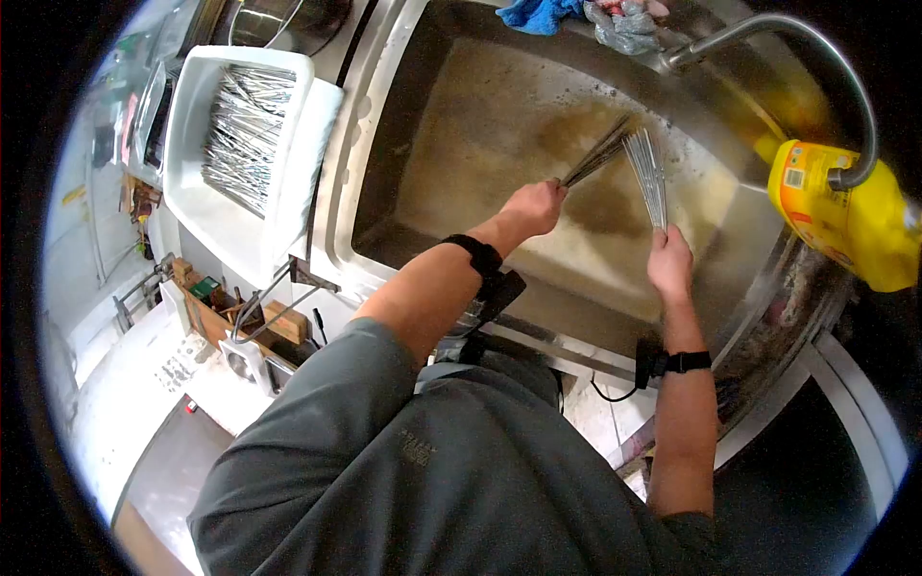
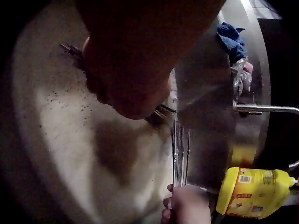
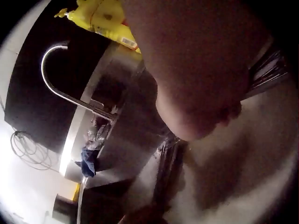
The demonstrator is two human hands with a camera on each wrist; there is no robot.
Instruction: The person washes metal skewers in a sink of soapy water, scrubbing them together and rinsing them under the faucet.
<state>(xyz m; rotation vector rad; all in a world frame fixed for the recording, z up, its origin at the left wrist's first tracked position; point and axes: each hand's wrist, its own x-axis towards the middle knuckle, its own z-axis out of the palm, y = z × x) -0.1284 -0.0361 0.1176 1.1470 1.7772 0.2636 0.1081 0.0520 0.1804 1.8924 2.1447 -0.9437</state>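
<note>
My left hand (image 1: pixel 534 208) grips one end of a bundle of thin, dark metal skewers (image 1: pixel 597 154) over the sink; the far end points up and right. To its right, my right hand (image 1: pixel 670 261) holds a second, brighter bundle (image 1: pixel 646 173) that fans out away from me. The far ends of both bundles come close together; whether they touch I cannot tell. In the left wrist view my left hand (image 2: pixel 126 84) hides much of its bundle, and the right-hand bundle (image 2: pixel 180 151) stands beside it. Cloudy brownish water (image 1: pixel 480 163) lies in the sink.
A white tub (image 1: pixel 180 158) of metal skewers stands left of the sink. A curved faucet (image 1: pixel 816 36) arches over the right side, beside a yellow bottle (image 1: pixel 845 213). A blue cloth (image 1: pixel 540 13) and a crumpled clear plastic bag (image 1: pixel 624 31) lie on the far rim.
</note>
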